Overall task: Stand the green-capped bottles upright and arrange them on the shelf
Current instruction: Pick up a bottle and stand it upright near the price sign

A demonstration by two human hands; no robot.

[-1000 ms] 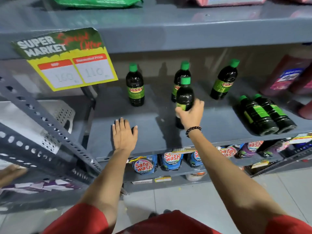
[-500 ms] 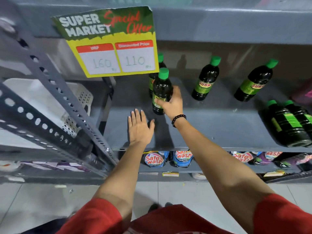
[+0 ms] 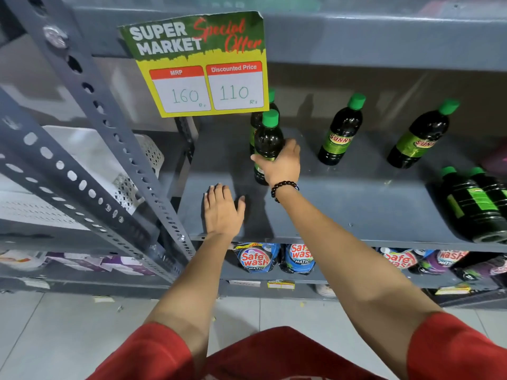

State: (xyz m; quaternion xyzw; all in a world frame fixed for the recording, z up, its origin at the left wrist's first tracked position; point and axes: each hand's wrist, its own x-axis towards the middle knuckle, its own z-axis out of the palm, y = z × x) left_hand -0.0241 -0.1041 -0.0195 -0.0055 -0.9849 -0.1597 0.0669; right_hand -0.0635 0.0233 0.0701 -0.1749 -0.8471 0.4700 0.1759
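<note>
Right hand [image 3: 281, 165] wrapped around the lower body of a dark plastic bottle with a green screw cap [image 3: 267, 141], fingers and thumb clenched on it just above the green label. Held upright near the left end of the grey metal shelf [image 3: 356, 204], about midway between front edge and back wall; bottom of the bottle hidden partly by the hand, so cannot tell if touching the shelf or just above it. Black bead bracelet [image 3: 284, 187] worn on that wrist.

Left hand [image 3: 222, 209] laid flat, palm down, on the shelf close to its front left corner, fingers released and stretched forward, holding nothing.

Directly behind the held bottle, a second green-capped dark bottle [image 3: 256, 119] standing upright, partly covered by the yellow and green paper price sign [image 3: 203, 64] hung from the shelf above. More to the right, along the back of the shelf, a third bottle with a green "SUNNY" label [image 3: 341, 133] standing, and further right a fourth bottle of the same kind [image 3: 422, 135], well apart from each other. At the right end of the shelf, near the front edge, two bottles lying on their sides [image 3: 477, 204], touching each other, caps pointed to the back wall.

Under the shelf, blue and red "Safe wash" detergent pouches [image 3: 274, 257] seen on the lower level. At the left, beyond the perforated grey upright post [image 3: 115, 149], a white perforated plastic basket [image 3: 115, 160].
</note>
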